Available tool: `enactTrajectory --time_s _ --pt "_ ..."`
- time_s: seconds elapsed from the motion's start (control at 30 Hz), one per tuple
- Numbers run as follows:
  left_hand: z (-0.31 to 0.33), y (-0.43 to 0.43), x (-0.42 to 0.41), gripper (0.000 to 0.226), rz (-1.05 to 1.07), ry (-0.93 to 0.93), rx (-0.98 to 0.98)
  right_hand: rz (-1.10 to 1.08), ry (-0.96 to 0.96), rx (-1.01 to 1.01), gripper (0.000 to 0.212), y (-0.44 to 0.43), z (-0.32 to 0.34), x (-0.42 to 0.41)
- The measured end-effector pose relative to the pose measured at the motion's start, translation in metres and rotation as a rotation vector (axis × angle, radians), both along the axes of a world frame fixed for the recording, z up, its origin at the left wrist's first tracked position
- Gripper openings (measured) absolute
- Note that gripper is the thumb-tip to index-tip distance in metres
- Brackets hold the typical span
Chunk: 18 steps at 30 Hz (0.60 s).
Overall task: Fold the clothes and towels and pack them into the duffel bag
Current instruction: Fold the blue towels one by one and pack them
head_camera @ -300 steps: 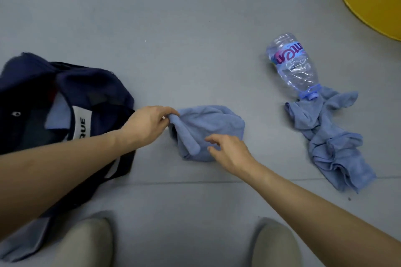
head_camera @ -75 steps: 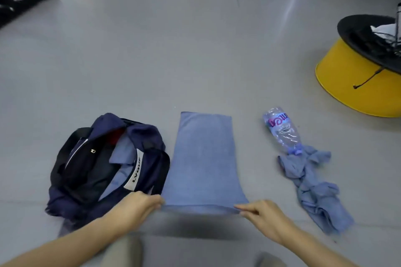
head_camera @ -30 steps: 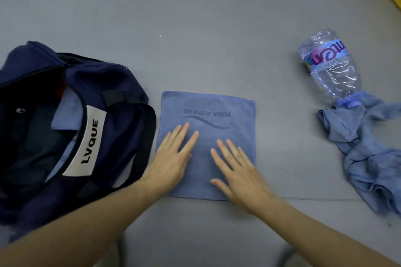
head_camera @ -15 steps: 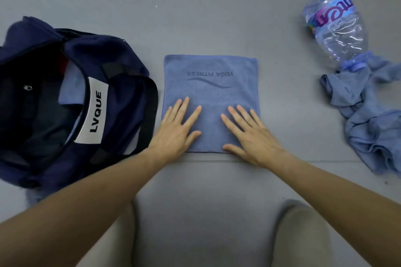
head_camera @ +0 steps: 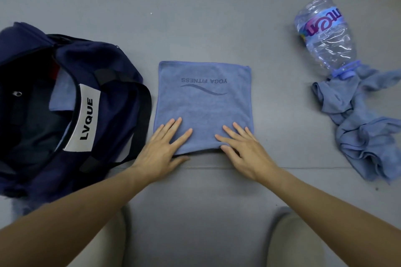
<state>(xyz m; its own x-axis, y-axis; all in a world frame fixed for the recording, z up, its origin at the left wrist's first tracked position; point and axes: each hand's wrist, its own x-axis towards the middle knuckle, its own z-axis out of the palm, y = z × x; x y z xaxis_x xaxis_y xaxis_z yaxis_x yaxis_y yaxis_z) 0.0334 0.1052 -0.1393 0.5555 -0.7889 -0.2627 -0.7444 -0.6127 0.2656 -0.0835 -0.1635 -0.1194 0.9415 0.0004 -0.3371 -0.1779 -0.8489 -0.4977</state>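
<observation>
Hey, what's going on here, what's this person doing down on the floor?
A person is folding laundry on the floor. The left hand and the right hand lie flat on the near edge of a folded blue towel. The open navy duffel bag sits just left of it, with some cloth already inside. To the right a crumpled blue cloth, not yet folded, lies by a plastic bottle.

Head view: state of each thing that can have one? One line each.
duffel bag: open, clothes inside.
towel: folded square, flat, print up.
left hand: flat, fingers straight on towel's near edge.
right hand: flat, fingers straight on towel's near edge.
crumpled cloth: unfolded, bunched.
bottle: on its side, capped, dented, cap end on the crumpled cloth.
</observation>
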Motion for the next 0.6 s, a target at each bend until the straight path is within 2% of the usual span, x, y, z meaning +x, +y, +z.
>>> enactTrajectory --time_s 0.1,0.23,0.37,0.5,0.6 --pt "0.000 -0.001 0.003 0.077 0.055 -0.025 -0.067 -0.019 -0.001 0.048 0.057 -0.004 0.005 0.002" --pt "0.003 0.005 0.010 0.073 0.027 -0.054 -0.138 0.191 0.000 -0.166 0.070 -0.011 -0.006 -0.008" --pt "0.004 0.010 0.013 0.072 -0.014 -0.037 -0.118 0.275 -0.099 -0.286 0.060 -0.017 -0.014 -0.012" --pt "0.010 0.012 0.023 0.061 0.037 0.063 -0.150 0.228 -0.096 -0.188 0.049 -0.017 -0.009 -0.008" --pt "0.026 0.016 0.035 0.043 0.103 0.154 -0.230 0.003 0.020 0.090 0.040 -0.016 0.009 -0.004"
